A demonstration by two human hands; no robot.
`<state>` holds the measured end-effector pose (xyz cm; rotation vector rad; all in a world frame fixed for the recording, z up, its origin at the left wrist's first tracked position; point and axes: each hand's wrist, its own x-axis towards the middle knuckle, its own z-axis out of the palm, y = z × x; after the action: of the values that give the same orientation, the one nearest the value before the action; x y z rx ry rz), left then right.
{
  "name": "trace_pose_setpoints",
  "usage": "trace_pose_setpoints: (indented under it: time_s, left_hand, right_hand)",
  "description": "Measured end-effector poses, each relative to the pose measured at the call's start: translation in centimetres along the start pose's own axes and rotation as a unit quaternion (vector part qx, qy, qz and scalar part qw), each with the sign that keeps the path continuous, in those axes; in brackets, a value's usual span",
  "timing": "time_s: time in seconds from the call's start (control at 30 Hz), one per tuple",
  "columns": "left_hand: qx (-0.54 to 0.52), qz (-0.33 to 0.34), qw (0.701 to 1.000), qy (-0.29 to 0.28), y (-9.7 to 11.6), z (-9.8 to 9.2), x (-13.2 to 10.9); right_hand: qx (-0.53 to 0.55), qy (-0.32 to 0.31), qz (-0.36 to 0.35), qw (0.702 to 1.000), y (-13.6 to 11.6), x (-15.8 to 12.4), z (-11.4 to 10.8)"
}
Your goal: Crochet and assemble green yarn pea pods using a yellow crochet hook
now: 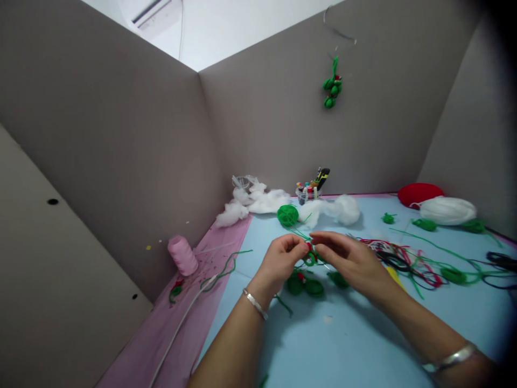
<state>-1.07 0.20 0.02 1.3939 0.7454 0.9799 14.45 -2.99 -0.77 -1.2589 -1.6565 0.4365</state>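
Pale-blue flat bench (343, 345): one small green-and-red yarn piece (311, 258), raised over it, pinched by the left hand (278, 261), right hand (349, 258) alongside, grip indiscernible; presumably light, soft, best held at its red part.

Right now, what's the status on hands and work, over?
Left hand pinching red-and-green yarn piece. Right hand close beside it, grip unclear. Green yarn bundles just below; tangled cords off to the right.

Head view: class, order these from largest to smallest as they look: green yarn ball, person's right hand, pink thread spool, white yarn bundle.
1. Right hand
2. White yarn bundle
3. Pink thread spool
4. Green yarn ball
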Motion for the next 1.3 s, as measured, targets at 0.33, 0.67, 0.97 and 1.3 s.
trace_pose_setpoints:
  time_s: [0.33, 0.67, 0.97, 1.3]
  left_hand:
    - [0.035, -0.022, 0.997, 0.064, 0.4, -1.3, 0.3]
    - [0.28, -0.011, 0.928, 0.247, -1.6, -4.1, 1.6]
    - [0.246, 0.061, 0.967, 0.021, 0.2, -1.5, 0.3]
    - [-0.043, -0.011, 0.999, -0.023, -0.1, -0.9, 0.2]
  right_hand:
    - [0.004, -0.058, 0.042, 0.997, 0.4, 0.3, -0.3]
    - [-0.164, -0.201, -0.024, 0.965, 0.4, -1.0, -0.7]
    - [-0.131, -0.151, -0.014, 0.98, -0.3, 0.8, -3.7]
    - [-0.055, -0.107, 0.058, 0.991, -0.6, 1.0, -3.5]
